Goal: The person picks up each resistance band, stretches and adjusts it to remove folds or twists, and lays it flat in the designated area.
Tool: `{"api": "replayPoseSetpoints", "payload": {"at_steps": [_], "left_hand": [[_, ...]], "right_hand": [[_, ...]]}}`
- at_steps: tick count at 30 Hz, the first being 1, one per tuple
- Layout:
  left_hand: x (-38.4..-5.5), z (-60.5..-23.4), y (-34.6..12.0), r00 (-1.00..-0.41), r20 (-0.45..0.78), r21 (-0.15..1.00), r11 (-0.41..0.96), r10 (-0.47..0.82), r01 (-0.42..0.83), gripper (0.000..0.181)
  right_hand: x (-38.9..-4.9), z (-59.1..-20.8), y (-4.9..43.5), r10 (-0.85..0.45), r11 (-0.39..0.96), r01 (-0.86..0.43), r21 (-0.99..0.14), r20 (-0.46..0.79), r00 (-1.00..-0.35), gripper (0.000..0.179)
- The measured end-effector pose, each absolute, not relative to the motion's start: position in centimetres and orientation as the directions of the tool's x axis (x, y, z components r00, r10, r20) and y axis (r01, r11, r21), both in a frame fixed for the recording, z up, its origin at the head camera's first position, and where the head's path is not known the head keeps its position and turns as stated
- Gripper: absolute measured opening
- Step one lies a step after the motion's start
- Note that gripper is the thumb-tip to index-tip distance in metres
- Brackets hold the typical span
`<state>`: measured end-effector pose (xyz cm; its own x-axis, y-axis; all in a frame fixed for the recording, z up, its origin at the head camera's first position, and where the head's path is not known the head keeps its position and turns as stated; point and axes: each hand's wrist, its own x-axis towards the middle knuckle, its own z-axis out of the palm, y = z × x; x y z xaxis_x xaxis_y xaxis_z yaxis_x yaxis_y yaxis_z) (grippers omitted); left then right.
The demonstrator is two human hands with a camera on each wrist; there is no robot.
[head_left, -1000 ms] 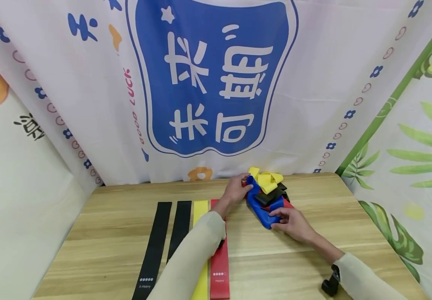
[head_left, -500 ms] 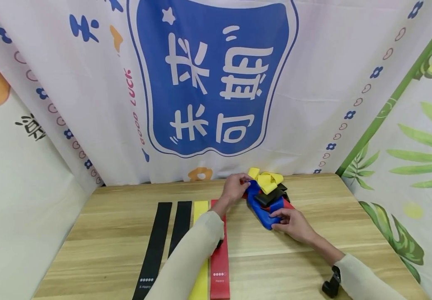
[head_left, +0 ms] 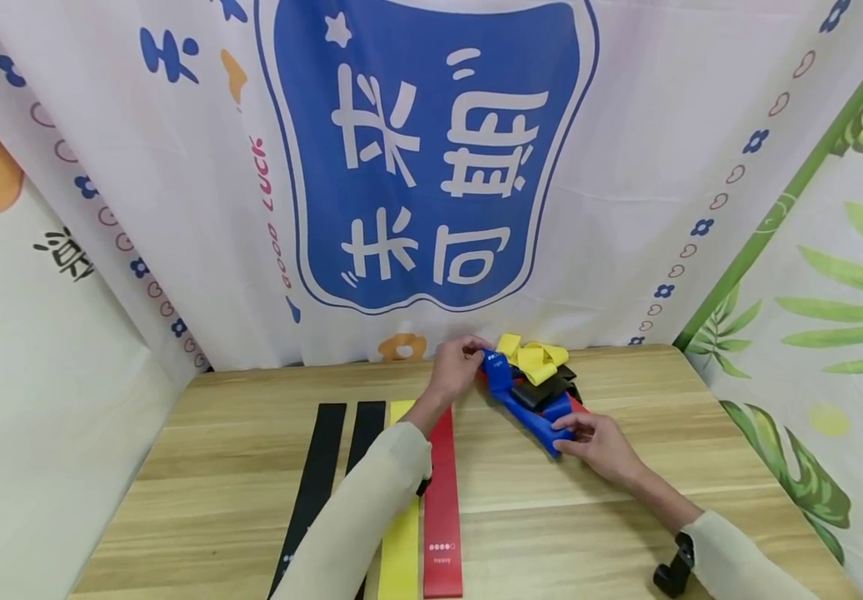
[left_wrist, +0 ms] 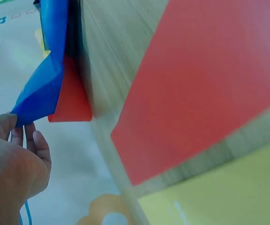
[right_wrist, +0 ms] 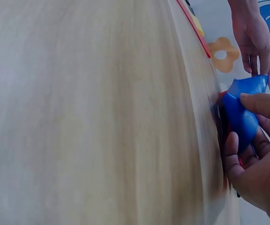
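Note:
A blue resistance band stretches between my two hands at the front of a tangled pile. My left hand pinches its far-left end; the left wrist view shows thumb and fingers on the blue band. My right hand holds the near-right end, with the thumb against the blue band in the right wrist view. Behind the blue band lie a crumpled yellow band and a folded black band. Part of a red band shows under them.
Left of the pile, flat bands lie side by side on the wooden table: a black band, a second black band, a yellow band and a red band. My left forearm crosses over some of them. A printed curtain hangs behind the table.
My left hand has drawn the blue band's end to the left, showing white print on it. My right hand has shifted slightly right, and the blue band now looks straighter.

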<state>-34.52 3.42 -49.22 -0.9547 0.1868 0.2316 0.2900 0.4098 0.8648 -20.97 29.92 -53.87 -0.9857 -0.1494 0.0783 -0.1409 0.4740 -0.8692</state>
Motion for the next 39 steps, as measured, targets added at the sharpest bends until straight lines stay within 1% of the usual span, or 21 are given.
{"api": "replayPoseSetpoints", "payload": {"at_steps": [3,7,14,19,26,31,36,39], "left_hand": [[-34.3,-48.7,2.8,-0.957,0.243,0.877,0.386,0.157,0.286,0.019],[-34.3,-48.1,1.9,-0.951,0.283,0.885,0.348,0.128,0.310,0.019],[-34.1,-47.5,0.8,-0.926,0.357,0.883,0.278,0.122,0.377,0.017],[-33.7,-47.1,0.4,-0.923,0.369,0.896,0.221,0.108,0.384,0.016],[-33.4,-47.1,-0.2,-0.916,0.375,0.908,0.145,0.141,0.393,0.017],[-33.3,-47.0,-0.8,-0.894,0.418,0.896,0.087,0.162,0.435,0.013],[-33.4,-46.8,-1.2,-0.870,0.463,0.875,0.067,0.170,0.479,0.013],[-33.4,-46.8,-1.4,-0.864,0.476,0.870,0.060,0.164,0.490,0.013]], "right_hand": [[-20.8,-53.4,30.2,-0.129,0.477,-0.132,-0.869,0.080,-0.988,0.022],[-20.8,-52.7,30.6,-0.101,0.482,-0.121,-0.868,0.082,-0.991,0.022],[-21.3,-51.3,31.2,-0.068,0.482,-0.160,-0.861,0.145,-0.987,0.025],[-21.4,-50.7,31.2,-0.054,0.450,-0.179,-0.875,0.174,-0.983,0.026],[-21.6,-50.1,31.2,-0.051,0.446,-0.181,-0.877,0.177,-0.983,0.028],[-21.9,-49.5,31.3,-0.060,0.441,-0.208,-0.873,0.203,-0.977,0.029],[-22.1,-48.9,31.1,-0.064,0.437,-0.231,-0.869,0.226,-0.972,0.035],[-22.2,-48.6,31.0,-0.048,0.443,-0.239,-0.864,0.243,-0.969,0.034]]}}
